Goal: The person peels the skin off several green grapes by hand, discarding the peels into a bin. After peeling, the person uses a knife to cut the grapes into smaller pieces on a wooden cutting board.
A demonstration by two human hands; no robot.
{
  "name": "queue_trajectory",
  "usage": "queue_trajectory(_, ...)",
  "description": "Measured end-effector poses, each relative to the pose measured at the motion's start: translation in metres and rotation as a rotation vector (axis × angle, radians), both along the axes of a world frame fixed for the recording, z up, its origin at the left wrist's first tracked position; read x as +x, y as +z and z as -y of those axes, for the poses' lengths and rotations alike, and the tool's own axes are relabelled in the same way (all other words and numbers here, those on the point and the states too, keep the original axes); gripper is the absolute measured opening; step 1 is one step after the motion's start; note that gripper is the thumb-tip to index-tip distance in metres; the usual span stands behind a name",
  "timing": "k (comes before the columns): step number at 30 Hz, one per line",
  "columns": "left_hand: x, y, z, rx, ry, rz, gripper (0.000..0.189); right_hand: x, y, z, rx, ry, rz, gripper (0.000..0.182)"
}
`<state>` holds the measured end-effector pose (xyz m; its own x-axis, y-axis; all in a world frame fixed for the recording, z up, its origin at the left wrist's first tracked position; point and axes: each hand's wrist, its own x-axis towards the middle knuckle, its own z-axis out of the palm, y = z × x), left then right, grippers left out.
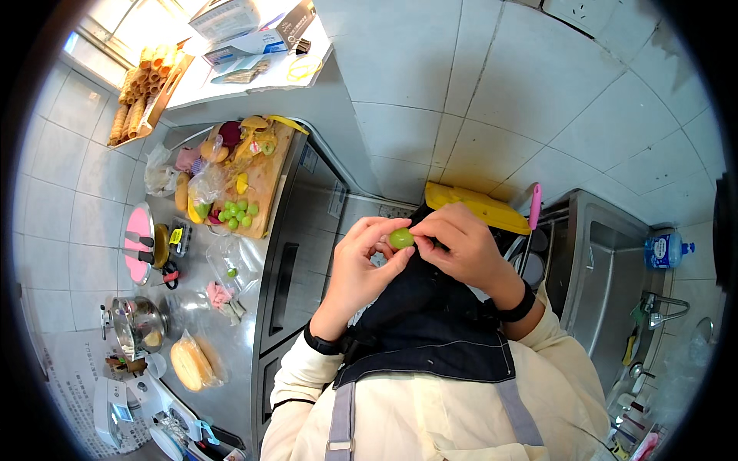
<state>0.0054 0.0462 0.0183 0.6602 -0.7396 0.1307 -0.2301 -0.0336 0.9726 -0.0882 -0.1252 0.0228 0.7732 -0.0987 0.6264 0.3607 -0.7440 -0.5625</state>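
A single green grape is held between the thumb and fingers of my left hand, in front of my dark apron. My right hand pinches at the grape's right side with thumb and forefinger; whatever lies between those fingertips is too small to make out. Over on the steel counter to my left, a cluster of green grapes rests at the near end of a wooden cutting board. One loose grape sits in or on a clear plastic container.
Fruit and plastic bags crowd the board. Knives lie by a pink board. Bagged bread and a steel pot share the counter. To my right are a pink-handled tool and a sink.
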Motion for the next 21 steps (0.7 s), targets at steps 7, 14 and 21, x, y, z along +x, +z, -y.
queue_trajectory(7, -0.003, 0.006, 0.008, -0.041, 0.072, 0.246, 0.047, 0.000, 0.003, 0.001, 0.552, 0.112, -0.380, 0.010)
queue_trajectory(14, 0.001, 0.002, 0.000, -0.094, -0.072, -0.340, 0.048, -0.003, 0.000, 0.004, 1.006, 0.221, -0.491, 0.005)
queue_trajectory(21, 0.002, -0.012, 0.016, -0.265, 0.018, -0.684, 0.046, 0.009, -0.012, -0.009, 0.275, -0.075, -0.067, 0.014)
